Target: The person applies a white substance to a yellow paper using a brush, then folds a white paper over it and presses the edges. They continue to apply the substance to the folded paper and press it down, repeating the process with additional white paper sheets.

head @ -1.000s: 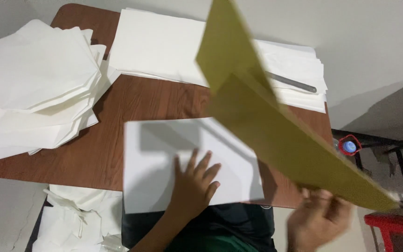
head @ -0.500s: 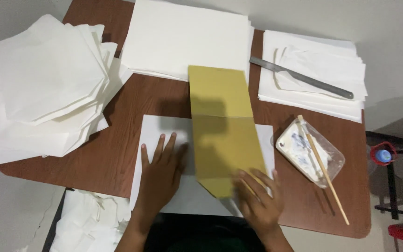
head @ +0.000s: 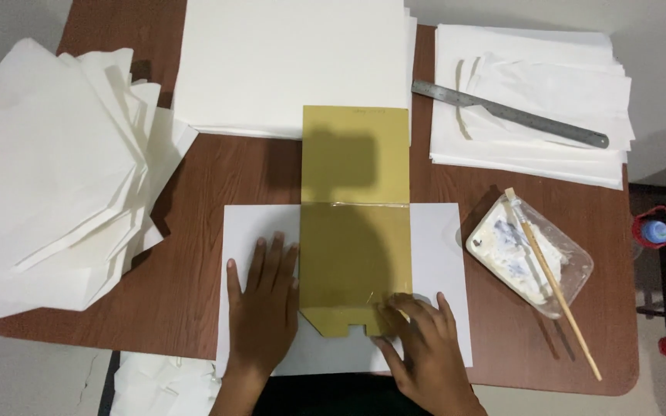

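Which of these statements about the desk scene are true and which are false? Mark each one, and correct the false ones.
1. The left hand lies flat on the white sheet. True.
2. The gold card lies wholly on the white sheet. False: its far end reaches past the sheet onto the wooden table and the white paper stack.
3. The metal ruler lies on the paper pile at the right. True.
4. The right hand holds the stick. False: the stick rests across the clear tray of white paste; the right hand's fingers press the card's near edge.
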